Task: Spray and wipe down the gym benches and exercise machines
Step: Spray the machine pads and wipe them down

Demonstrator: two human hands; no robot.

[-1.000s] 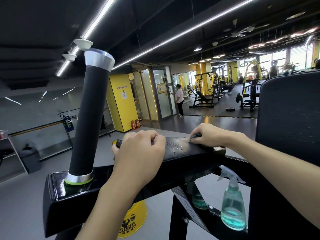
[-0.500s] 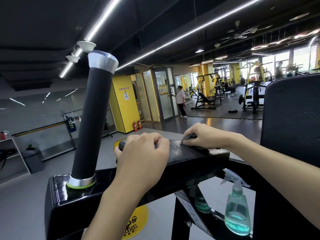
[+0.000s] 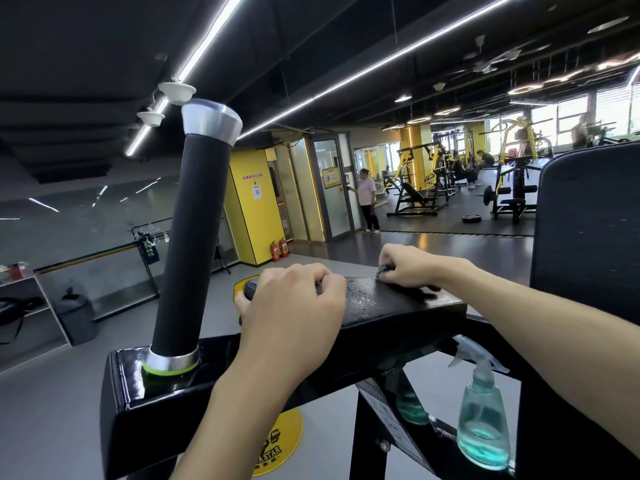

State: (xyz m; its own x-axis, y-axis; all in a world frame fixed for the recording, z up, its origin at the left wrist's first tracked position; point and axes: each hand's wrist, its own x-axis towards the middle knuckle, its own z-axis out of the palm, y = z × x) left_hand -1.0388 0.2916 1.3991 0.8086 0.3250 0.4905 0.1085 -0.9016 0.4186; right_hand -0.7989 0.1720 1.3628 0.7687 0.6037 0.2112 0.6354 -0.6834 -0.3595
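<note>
The left hand (image 3: 294, 306) is clenched over the near end of a black pad (image 3: 398, 308), with its fingers curled across the top. The right hand (image 3: 410, 268) is closed round a small dark cloth (image 3: 385, 270), which is pressed against the far edge of the pad's top. Droplets are scattered over the pad between the two hands.

The pad is carried on a glossy black frame (image 3: 138, 410). A black post (image 3: 192, 244) with silver caps rises from the frame's left end, leaning slightly right, and a green ring is seen at its base. A spray bottle (image 3: 483, 420), clear and about a third filled with pale blue-green liquid, stands upright on a lower bar of the frame, below the right forearm and well apart from both hands. A tall black back pad (image 3: 588, 220) fills the right edge.

On the grey floor under the frame a round yellow sticker (image 3: 277, 445) is partly hidden. Farther off, a person (image 3: 367, 199) stands at a glass door (image 3: 332, 188), two red extinguishers (image 3: 278, 249) stand by a yellow column, and yellow machines (image 3: 426, 181) are ranged at the back right.
</note>
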